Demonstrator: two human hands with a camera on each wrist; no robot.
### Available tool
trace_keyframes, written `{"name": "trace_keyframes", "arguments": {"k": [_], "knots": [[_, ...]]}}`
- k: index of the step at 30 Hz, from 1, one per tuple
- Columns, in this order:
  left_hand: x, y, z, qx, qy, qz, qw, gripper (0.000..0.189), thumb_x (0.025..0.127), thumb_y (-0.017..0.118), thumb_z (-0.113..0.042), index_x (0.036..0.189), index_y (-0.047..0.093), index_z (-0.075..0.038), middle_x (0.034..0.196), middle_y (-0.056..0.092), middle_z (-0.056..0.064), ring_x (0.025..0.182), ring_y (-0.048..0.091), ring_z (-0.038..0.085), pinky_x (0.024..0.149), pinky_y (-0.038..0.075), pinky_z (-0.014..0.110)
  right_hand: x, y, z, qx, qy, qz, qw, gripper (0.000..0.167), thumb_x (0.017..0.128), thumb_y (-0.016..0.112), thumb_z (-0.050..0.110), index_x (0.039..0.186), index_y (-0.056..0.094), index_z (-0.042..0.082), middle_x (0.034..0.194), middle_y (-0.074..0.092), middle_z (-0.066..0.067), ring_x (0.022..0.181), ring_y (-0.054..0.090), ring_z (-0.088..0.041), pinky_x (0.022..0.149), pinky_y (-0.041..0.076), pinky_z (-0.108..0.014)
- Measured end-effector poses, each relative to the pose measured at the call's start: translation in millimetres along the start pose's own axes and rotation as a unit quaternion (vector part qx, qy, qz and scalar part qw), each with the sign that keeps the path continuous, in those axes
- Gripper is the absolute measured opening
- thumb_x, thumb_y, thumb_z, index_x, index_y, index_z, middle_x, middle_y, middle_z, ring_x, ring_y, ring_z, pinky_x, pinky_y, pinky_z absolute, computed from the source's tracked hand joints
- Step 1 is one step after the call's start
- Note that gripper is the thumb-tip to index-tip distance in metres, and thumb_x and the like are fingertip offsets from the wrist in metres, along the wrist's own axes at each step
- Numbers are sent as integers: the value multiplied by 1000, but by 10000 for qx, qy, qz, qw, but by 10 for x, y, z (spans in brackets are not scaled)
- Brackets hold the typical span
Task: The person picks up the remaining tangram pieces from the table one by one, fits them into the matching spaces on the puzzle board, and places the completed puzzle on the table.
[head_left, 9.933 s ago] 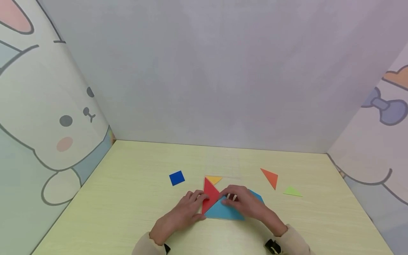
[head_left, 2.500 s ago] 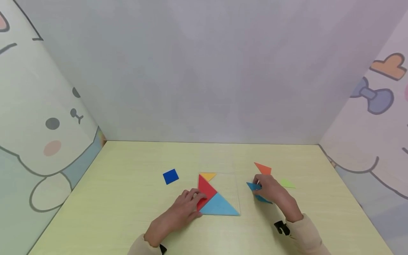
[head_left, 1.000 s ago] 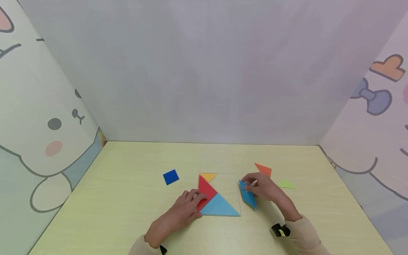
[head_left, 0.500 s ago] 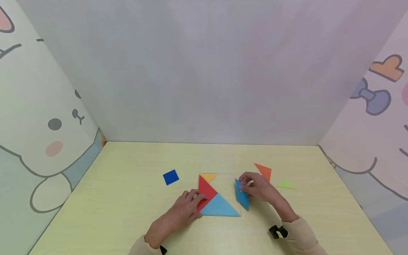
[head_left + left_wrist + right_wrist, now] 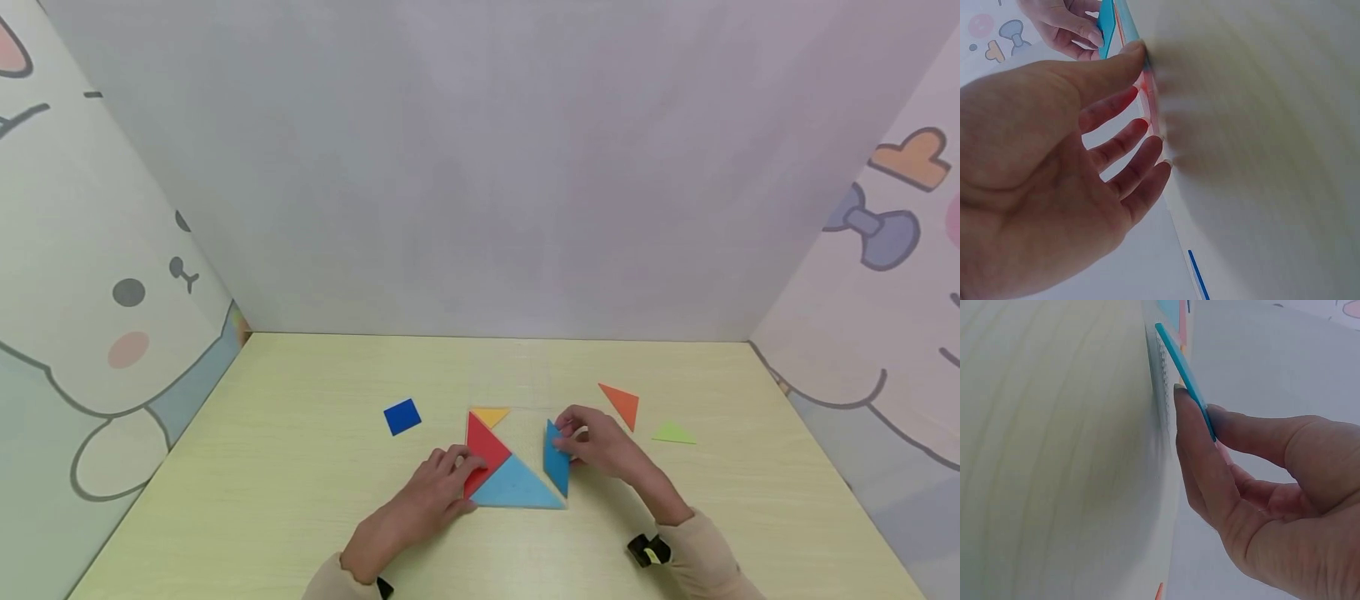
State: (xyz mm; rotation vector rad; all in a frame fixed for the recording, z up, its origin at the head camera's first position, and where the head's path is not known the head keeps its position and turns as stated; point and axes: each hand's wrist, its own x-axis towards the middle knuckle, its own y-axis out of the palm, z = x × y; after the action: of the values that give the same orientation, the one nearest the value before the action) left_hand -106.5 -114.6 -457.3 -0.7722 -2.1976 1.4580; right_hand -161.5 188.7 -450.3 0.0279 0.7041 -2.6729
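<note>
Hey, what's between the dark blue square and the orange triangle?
In the head view, going right: the red triangle's tip, the yellow triangle, a bare stretch, then the blue piece pinched by the right hand.

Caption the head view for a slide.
The right hand pinches a tilted, flat blue parallelogram beside a flat light-blue triangle as the left hand rests at a flat red triangle.
</note>
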Motion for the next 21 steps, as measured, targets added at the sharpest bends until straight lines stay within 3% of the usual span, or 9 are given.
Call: {"name": "trace_keyframes", "arguments": {"k": [12,21], "knots": [[2,-9,2,-40,-43,50,10000,53,94,76,-24,140,52,-11,137,49,8,121,47,24,96,48,39,-9,65,53,119,56,106,9999,18,96,71,3,108,58,-3,94,58,-11,78,64,-24,67,61,-37],[0,-11,-10,-42,-106,73,9999,54,94,76,-24,141,52,-12,138,49,8,120,47,24,96,48,39,11,75,2,-154,-85,192,9997,18,94,73,4,106,61,-3,90,59,-8,75,63,-21,64,60,-33]]}}
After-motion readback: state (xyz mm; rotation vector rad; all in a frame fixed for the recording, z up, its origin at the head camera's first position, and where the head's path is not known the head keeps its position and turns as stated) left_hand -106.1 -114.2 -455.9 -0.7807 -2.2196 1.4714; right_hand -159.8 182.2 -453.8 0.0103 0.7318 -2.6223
